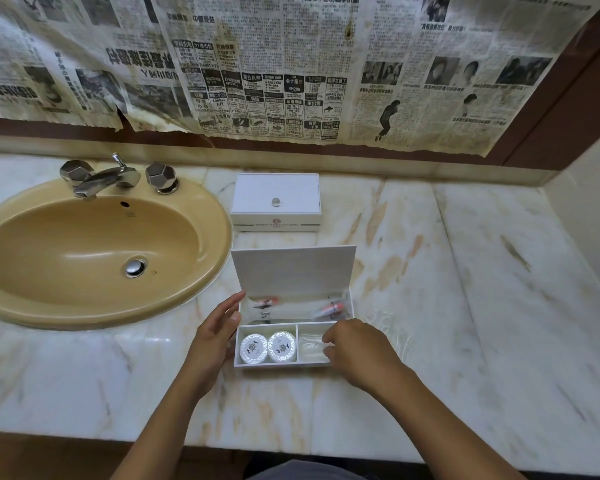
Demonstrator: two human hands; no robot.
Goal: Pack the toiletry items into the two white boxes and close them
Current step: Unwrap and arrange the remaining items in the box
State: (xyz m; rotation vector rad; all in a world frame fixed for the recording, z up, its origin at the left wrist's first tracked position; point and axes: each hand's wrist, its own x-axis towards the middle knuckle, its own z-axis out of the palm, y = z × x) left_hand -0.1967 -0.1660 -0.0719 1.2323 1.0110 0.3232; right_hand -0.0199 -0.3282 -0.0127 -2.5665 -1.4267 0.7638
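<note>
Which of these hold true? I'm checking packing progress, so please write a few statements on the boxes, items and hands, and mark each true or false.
1. The far white box has its lid shut. True.
2. The near white box is closed. False: its lid stands open.
3. Two round white soaps lie in the front left compartment. True.
4. The right hand rests on the sink. False: it is over the near box's front right compartment, on a clear wrapped item.
5. The left hand is at the near box's left side. True.
</note>
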